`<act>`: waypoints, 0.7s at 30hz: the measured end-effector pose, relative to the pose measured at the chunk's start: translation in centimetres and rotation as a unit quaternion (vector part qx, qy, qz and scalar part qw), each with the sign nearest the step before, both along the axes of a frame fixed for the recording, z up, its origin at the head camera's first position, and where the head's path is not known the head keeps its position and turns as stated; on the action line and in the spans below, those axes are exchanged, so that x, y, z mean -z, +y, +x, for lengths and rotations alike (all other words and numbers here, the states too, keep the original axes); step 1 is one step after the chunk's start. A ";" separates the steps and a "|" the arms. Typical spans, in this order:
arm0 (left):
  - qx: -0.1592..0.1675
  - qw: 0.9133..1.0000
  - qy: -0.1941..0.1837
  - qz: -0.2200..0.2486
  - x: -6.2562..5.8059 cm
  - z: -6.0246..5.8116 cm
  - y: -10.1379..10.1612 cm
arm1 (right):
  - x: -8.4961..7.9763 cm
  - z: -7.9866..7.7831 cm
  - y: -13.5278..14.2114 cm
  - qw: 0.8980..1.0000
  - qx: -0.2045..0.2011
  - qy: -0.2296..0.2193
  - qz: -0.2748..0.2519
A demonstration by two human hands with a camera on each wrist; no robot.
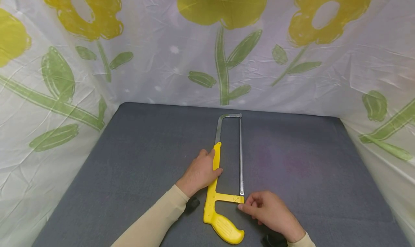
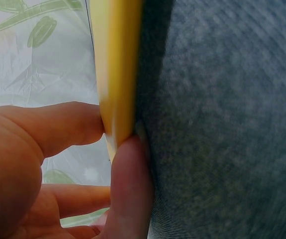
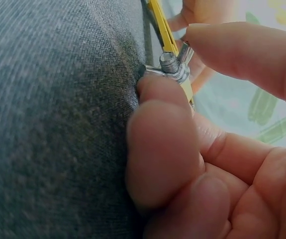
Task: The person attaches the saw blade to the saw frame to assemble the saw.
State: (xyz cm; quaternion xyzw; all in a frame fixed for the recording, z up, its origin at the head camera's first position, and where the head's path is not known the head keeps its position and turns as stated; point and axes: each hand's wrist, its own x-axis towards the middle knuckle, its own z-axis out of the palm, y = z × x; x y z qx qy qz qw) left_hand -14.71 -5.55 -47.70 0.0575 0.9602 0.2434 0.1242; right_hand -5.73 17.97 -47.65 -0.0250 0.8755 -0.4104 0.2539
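A hacksaw [image 1: 210, 196] with a yellow frame and handle lies on the dark grey surface, its silver front bow pointing away from me. The blade [image 1: 241, 153] runs along its right side. My left hand [image 1: 199, 169] grips the yellow frame bar [image 2: 117, 64] between thumb and fingers, above the handle. At the blade's near end, my right hand [image 1: 270, 209] has its thumb and a finger on the wings of a metal wing nut [image 3: 181, 73]. A threaded bolt end [image 3: 168, 60] sticks out of the nut. In the head view the nut is hidden by the fingers.
The grey tabletop [image 1: 146, 149] stretches to both sides of the saw. Behind and beside it hangs a white curtain [image 1: 155, 59] printed with yellow flowers and green stems. Dark wrist devices [image 1: 192, 205] show under both wrists.
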 end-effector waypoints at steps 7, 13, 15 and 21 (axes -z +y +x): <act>0.000 1.000 -0.002 -0.002 0.0 0.0 0.0 | 0.1 0.0 0.2 1.000 -0.012 0.008 -0.015; 0.003 1.000 0.005 0.002 0.0 0.0 0.0 | 0.3 0.0 0.4 0.999 -0.025 0.018 -0.032; 0.005 1.000 0.007 0.001 0.0 0.0 -0.1 | 0.3 0.0 0.4 0.999 -0.030 0.021 -0.037; 0.008 1.000 0.006 0.000 0.0 -0.1 -0.1 | 0.3 -0.1 0.6 0.998 -0.035 0.024 -0.044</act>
